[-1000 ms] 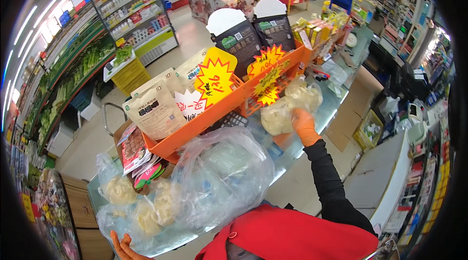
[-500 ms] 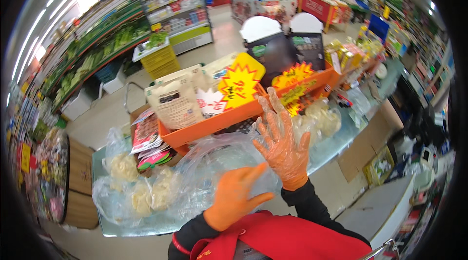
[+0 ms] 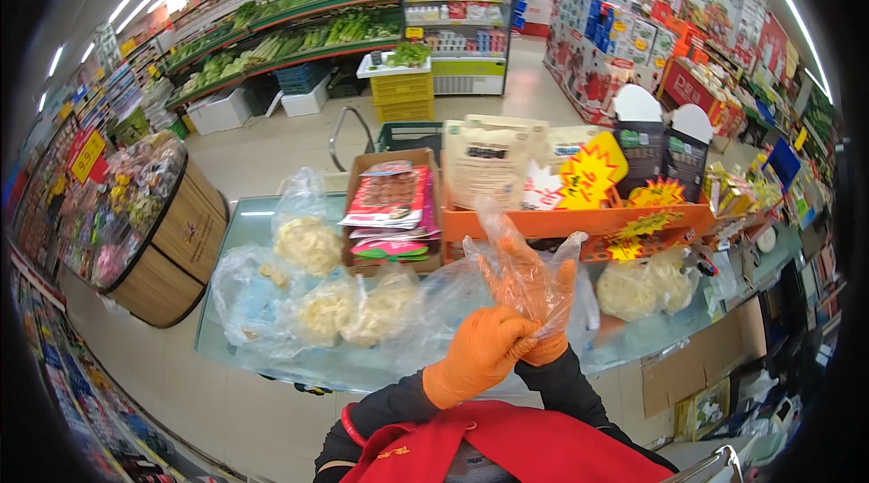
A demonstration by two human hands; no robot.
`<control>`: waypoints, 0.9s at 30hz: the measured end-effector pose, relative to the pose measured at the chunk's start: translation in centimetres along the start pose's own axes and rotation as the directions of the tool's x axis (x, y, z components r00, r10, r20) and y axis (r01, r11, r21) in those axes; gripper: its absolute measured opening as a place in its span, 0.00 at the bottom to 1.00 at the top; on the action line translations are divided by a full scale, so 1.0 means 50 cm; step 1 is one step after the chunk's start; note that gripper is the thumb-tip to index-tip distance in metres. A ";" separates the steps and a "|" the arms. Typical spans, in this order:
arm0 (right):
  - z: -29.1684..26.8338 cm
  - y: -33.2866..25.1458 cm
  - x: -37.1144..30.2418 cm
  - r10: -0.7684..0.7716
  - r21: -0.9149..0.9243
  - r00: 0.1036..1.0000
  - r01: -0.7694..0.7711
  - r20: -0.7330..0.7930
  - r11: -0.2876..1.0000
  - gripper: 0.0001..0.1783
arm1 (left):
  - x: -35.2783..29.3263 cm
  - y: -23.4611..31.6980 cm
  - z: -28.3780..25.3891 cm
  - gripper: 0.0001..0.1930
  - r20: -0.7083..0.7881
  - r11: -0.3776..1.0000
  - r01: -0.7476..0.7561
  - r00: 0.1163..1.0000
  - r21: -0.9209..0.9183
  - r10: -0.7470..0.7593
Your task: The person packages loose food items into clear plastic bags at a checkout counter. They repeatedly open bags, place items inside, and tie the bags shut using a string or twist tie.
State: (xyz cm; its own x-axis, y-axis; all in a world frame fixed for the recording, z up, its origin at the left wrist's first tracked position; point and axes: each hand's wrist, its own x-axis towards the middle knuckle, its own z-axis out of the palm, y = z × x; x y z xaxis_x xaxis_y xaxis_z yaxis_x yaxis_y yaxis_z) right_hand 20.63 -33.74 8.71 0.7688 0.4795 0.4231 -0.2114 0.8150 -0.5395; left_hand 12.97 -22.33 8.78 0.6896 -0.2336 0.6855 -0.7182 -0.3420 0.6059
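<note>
Both of my hands wear orange gloves. Over my right hand (image 3: pixel 532 288) is a thin clear plastic glove (image 3: pixel 568 258), loose beyond the fingertips. My right hand is raised and open, its fingers apart inside the plastic. My left hand (image 3: pixel 480 353) is closed at the right wrist, pinching the clear glove's cuff. Below and around them, clear plastic bags lie on the glass-topped table (image 3: pixel 588 352). Bags of pale, noodle-like food (image 3: pixel 324 309) rest on the left, and another pale bagged bundle (image 3: pixel 638 288) sits to the right of my hands.
An orange tray (image 3: pixel 489 222) of upright pouches and yellow price signs runs along the table's far side. Beside it stands a cardboard box (image 3: pixel 430 162) of flat red packets. Beyond are a yellow crate (image 3: pixel 403 89), vegetable shelves (image 3: pixel 299 44) and, at left, a wood-sided bin (image 3: pixel 176 243).
My view has swung left. My left hand has moved from beside the right hand onto its wrist and closed on the plastic cuff. The clear glove sits looser around the right fingers.
</note>
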 end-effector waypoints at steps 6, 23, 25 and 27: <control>0.133 0.197 0.123 -0.074 0.167 0.997 0.077 -0.028 0.983 0.37 | -0.114 -0.034 -0.184 0.09 0.028 0.999 -0.044 0.999 -0.029 0.045; 0.334 0.485 0.368 0.029 -0.577 0.987 -0.116 -0.158 0.808 0.13 | -0.354 -0.228 -0.761 0.17 -0.575 0.844 0.536 0.689 -0.004 -0.440; 0.322 0.496 0.386 0.048 -0.584 0.987 -0.131 -0.156 0.801 0.13 | -0.371 -0.262 -0.808 0.19 -0.638 0.849 0.523 0.679 0.072 -0.364; 0.327 0.506 0.399 0.031 -0.614 0.986 -0.125 -0.161 0.779 0.11 | -0.390 -0.283 -0.840 0.20 -0.681 0.815 0.560 0.655 0.147 -0.327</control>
State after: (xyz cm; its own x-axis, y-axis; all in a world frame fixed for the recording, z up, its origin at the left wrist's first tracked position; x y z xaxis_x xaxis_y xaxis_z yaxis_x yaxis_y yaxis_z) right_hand 20.73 1.77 15.40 0.8489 0.4461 0.2835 0.1102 0.3752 -0.9204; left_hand 5.79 25.31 3.80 0.6231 0.5788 0.5261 -0.1858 -0.5439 0.8184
